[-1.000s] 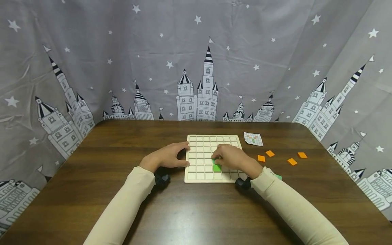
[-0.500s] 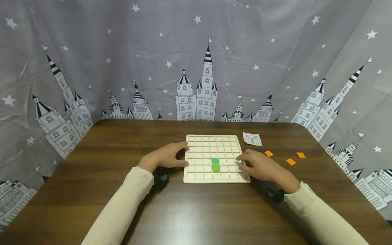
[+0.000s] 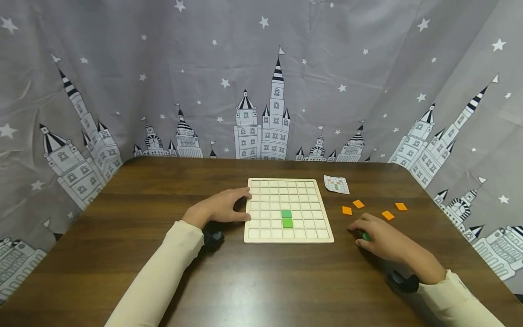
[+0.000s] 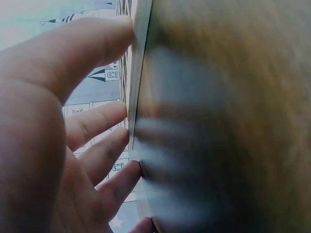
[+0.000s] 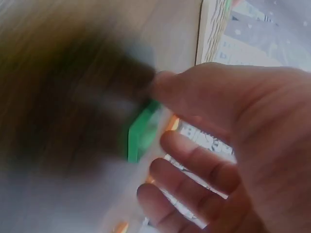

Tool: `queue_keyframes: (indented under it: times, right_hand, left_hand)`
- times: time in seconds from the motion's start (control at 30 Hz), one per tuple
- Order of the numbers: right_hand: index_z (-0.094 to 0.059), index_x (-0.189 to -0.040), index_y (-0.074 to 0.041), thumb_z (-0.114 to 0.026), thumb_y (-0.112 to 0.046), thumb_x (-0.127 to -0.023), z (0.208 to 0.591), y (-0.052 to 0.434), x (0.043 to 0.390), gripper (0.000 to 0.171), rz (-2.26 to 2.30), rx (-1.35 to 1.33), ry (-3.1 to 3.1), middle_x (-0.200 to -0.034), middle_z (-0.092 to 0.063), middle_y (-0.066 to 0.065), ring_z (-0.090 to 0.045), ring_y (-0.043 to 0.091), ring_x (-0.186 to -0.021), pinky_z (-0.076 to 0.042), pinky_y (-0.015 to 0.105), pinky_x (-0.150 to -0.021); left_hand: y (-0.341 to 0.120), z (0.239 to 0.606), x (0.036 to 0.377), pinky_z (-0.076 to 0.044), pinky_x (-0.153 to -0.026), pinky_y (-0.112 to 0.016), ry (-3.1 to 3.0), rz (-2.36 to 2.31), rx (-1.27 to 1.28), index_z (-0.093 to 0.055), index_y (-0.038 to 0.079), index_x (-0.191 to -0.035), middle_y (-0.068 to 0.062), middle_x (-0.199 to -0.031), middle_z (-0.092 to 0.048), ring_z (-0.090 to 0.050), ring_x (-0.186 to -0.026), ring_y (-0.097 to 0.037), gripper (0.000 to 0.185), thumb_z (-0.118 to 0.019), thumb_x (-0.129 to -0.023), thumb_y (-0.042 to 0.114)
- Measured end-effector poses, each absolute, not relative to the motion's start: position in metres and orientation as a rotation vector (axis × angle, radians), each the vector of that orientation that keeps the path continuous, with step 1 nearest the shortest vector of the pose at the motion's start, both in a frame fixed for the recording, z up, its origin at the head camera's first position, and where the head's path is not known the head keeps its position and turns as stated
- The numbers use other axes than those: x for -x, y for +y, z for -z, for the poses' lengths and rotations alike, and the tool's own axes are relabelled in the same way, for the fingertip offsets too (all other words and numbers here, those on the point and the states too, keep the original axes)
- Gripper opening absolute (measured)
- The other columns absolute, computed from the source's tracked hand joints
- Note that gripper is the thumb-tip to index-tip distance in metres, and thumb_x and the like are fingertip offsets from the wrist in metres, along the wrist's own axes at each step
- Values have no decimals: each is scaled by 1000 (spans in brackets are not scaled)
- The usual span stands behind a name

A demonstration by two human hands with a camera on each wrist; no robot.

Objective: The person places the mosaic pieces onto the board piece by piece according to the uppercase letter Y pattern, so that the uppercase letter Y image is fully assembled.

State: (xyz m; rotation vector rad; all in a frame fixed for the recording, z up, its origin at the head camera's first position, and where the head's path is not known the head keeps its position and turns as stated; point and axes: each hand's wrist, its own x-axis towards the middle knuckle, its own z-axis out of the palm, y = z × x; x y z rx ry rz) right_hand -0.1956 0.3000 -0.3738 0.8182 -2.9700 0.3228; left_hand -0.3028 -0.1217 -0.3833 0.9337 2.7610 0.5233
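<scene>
A pale grid board (image 3: 265,197) lies flat on the table. Two green square tiles, a darker one (image 3: 286,213) and a lighter one (image 3: 288,223), sit in adjoining cells of it. At the board's left edge rests my left hand (image 3: 216,209), thumb and fingertips against the rim; the left wrist view shows the thumb (image 4: 97,43) right at it. My right hand (image 3: 382,236) is low over the table, right of the board. Another green tile (image 5: 141,133) lies beneath it, the thumb tip close by its corner and the fingers loosely spread.
Several orange tiles, one (image 3: 347,210) nearest the board and one (image 3: 401,206) farthest right, lie beyond my right hand. A small printed pattern card (image 3: 337,184) is at the board's upper right. A grey castle-print curtain (image 3: 204,68) hangs behind the table (image 3: 261,281).
My right hand has left the darker green tile on the board and moved right, down to the green tile on the table. My left hand stays at the board's edge.
</scene>
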Motion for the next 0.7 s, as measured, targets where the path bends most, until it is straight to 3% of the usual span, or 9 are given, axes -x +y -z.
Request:
queue_keyframes:
  times: [0.7]
  right_hand:
    - [-62,-95,-12,-71,-11,-75,371,330,182,21,-282,-717,-3059,-85,-56,-5,-50,5,-74,-46,21,-62]
  left_hand:
    - [-122,385,303,-27,-110,-45,2768,-531,-927,-45,15,-133,-8,-148,-31,-31,-136,-26,66,-64,-79,48]
